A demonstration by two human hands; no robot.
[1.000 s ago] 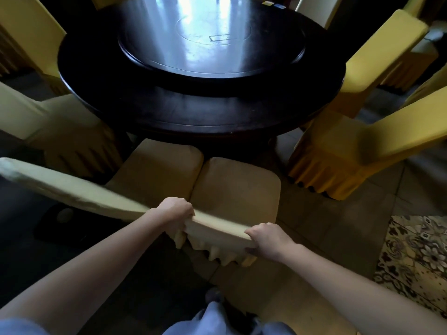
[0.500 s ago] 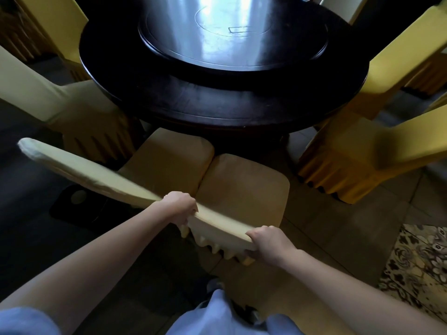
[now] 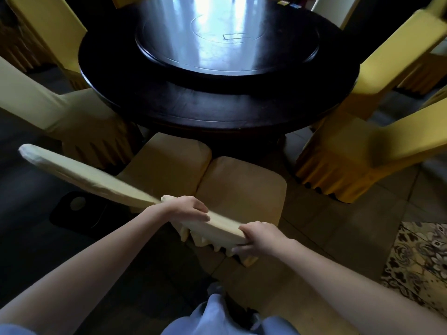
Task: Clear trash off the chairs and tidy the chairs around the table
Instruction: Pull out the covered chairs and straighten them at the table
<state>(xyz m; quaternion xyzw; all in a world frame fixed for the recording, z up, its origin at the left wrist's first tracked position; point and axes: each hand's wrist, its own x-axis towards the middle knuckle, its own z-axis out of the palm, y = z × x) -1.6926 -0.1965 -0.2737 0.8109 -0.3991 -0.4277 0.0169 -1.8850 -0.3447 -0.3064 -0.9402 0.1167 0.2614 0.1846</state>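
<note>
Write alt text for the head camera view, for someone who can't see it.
Both bare hands, left hand and right hand, grip the top edge of a cream-covered chair back; its seat faces a dark round table. More yellow-covered chairs ring the table, and a lazy Susan sits at its centre.

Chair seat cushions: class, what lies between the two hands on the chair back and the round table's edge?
In the head view, two beige seat cushions lie side by side between the hands on the chair back and the dark table.

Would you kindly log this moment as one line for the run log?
stage: tidying chairs | left hand: gripping chair back | right hand: gripping chair back | chair seat: short of table | trash: none visible
</note>
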